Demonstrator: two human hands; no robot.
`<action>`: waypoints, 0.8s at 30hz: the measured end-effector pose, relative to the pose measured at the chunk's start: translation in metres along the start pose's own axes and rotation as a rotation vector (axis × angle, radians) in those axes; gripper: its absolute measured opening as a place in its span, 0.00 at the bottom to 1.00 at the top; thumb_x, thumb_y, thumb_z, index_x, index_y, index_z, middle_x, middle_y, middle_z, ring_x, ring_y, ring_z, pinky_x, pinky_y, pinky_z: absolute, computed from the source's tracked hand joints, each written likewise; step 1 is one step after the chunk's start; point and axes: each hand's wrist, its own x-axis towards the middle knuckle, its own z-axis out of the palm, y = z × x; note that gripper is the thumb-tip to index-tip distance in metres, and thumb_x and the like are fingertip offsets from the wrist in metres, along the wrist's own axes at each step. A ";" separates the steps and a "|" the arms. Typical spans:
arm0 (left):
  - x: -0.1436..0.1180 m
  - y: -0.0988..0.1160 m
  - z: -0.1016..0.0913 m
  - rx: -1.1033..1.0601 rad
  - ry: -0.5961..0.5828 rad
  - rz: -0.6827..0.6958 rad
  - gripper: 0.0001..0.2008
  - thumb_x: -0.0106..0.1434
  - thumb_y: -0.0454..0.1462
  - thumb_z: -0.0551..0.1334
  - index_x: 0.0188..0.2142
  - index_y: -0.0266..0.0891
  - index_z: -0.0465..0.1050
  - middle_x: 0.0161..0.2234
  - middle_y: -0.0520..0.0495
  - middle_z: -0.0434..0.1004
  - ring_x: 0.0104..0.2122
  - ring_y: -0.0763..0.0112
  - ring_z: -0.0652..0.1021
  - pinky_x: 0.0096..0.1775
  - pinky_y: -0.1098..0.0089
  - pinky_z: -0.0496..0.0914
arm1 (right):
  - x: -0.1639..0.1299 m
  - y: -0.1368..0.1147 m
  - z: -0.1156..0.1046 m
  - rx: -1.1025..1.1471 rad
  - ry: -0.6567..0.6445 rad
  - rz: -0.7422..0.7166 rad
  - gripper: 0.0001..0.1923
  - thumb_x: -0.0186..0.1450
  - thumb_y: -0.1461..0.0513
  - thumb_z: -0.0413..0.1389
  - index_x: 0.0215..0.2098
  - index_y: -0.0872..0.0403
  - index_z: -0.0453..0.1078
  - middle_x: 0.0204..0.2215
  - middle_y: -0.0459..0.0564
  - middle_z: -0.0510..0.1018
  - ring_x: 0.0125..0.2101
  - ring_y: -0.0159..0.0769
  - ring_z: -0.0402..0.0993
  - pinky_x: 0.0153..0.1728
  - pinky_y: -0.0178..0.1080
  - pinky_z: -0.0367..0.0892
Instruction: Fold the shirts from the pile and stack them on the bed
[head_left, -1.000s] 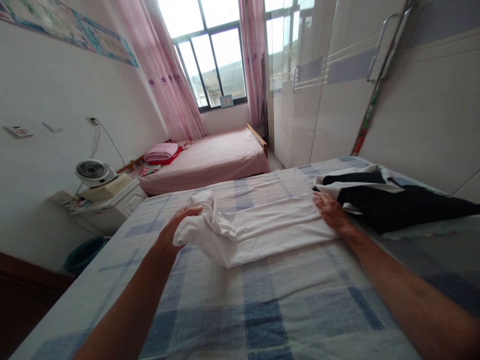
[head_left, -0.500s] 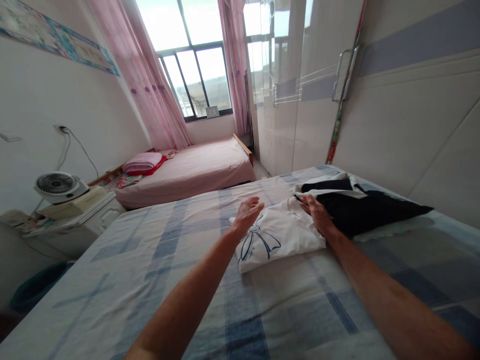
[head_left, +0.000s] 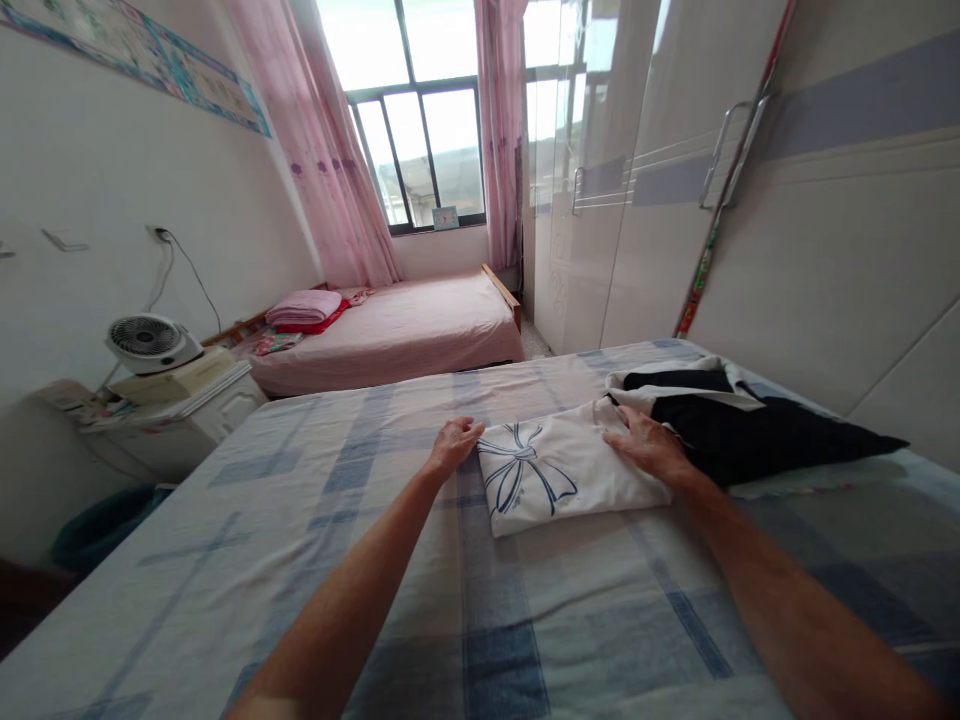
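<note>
**Two flat palms on a folded white shirt**

Left hand [head_left: 453,443] rests at the near-left edge of the folded white shirt [head_left: 562,470], fingers curled lightly against the hem, holding nothing. Right hand [head_left: 646,443] lies open and flat on the shirt's far-right side, palm pressing down, also gripping nothing. The shirt sits on the checked bedspread [head_left: 480,620], mid-bed, just beside a dark garment [head_left: 757,430] that touches its right edge.

To do this well, I'd judge: keep the right palm as the anchor, sweep the left outward along the fold so trapped air leaves, and square the corners without dragging the whole bundle across the sheet.

The shirt is soft, thin cotton by the look of it, a rough rectangle with a navy ribbon-bow print [head_left: 521,475] facing up. The bedspread is smooth woven cloth in blue and pale grey checks, faintly rumpled. The dark garment is matte, with a white collar or lining showing. Beyond it, a pink bed [head_left: 405,330], pink curtains [head_left: 330,170], a small fan [head_left: 146,340] and glossy wardrobe doors [head_left: 645,200].
</note>
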 end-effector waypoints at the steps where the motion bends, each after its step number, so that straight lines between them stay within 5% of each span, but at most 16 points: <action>1: 0.003 0.000 0.004 -0.012 -0.004 -0.010 0.10 0.50 0.39 0.63 0.30 0.35 0.76 0.26 0.49 0.75 0.32 0.66 0.75 0.33 0.73 0.66 | 0.000 -0.002 0.000 -0.009 0.006 -0.026 0.26 0.58 0.55 0.53 0.54 0.55 0.66 0.48 0.58 0.76 0.46 0.49 0.74 0.44 0.46 0.68; 6: 0.011 -0.001 0.019 -0.079 0.004 -0.068 0.08 0.47 0.35 0.62 0.29 0.34 0.76 0.22 0.50 0.74 0.25 0.71 0.73 0.28 0.74 0.64 | 0.002 -0.013 -0.005 0.066 0.239 -0.272 0.22 0.61 0.64 0.46 0.53 0.54 0.66 0.51 0.54 0.74 0.50 0.42 0.70 0.52 0.43 0.64; 9: 0.013 -0.004 0.020 -0.094 0.011 -0.109 0.09 0.48 0.35 0.62 0.30 0.34 0.75 0.22 0.49 0.74 0.24 0.72 0.73 0.26 0.75 0.64 | 0.002 -0.014 -0.006 0.006 0.317 -0.212 0.21 0.63 0.63 0.45 0.54 0.54 0.65 0.50 0.55 0.73 0.49 0.44 0.70 0.49 0.45 0.66; 13: 0.013 -0.004 0.016 -0.089 -0.016 -0.155 0.12 0.52 0.38 0.61 0.36 0.33 0.74 0.25 0.47 0.75 0.26 0.70 0.74 0.26 0.75 0.65 | -0.003 -0.016 -0.008 -0.118 0.252 -0.146 0.20 0.61 0.63 0.49 0.52 0.54 0.67 0.51 0.59 0.72 0.51 0.50 0.67 0.47 0.49 0.65; 18: -0.003 0.006 0.009 -0.117 -0.092 -0.192 0.29 0.53 0.41 0.64 0.53 0.32 0.66 0.35 0.43 0.76 0.29 0.68 0.75 0.25 0.75 0.66 | -0.034 -0.062 -0.020 0.117 0.113 -0.418 0.19 0.63 0.59 0.50 0.51 0.53 0.67 0.51 0.56 0.72 0.52 0.45 0.66 0.52 0.47 0.62; 21: -0.021 0.013 0.006 -0.187 -0.173 -0.202 0.37 0.53 0.38 0.65 0.61 0.35 0.57 0.33 0.47 0.76 0.26 0.70 0.75 0.24 0.74 0.68 | -0.073 -0.103 -0.013 0.216 -0.119 -0.620 0.30 0.59 0.51 0.56 0.58 0.51 0.62 0.54 0.55 0.70 0.53 0.45 0.66 0.53 0.48 0.61; 24: -0.034 0.019 0.003 -0.450 -0.259 -0.237 0.37 0.51 0.30 0.64 0.61 0.36 0.58 0.25 0.54 0.72 0.20 0.77 0.71 0.23 0.76 0.67 | -0.109 -0.130 0.008 0.145 -0.114 -0.673 0.44 0.51 0.48 0.62 0.63 0.52 0.56 0.60 0.59 0.62 0.59 0.53 0.57 0.57 0.56 0.53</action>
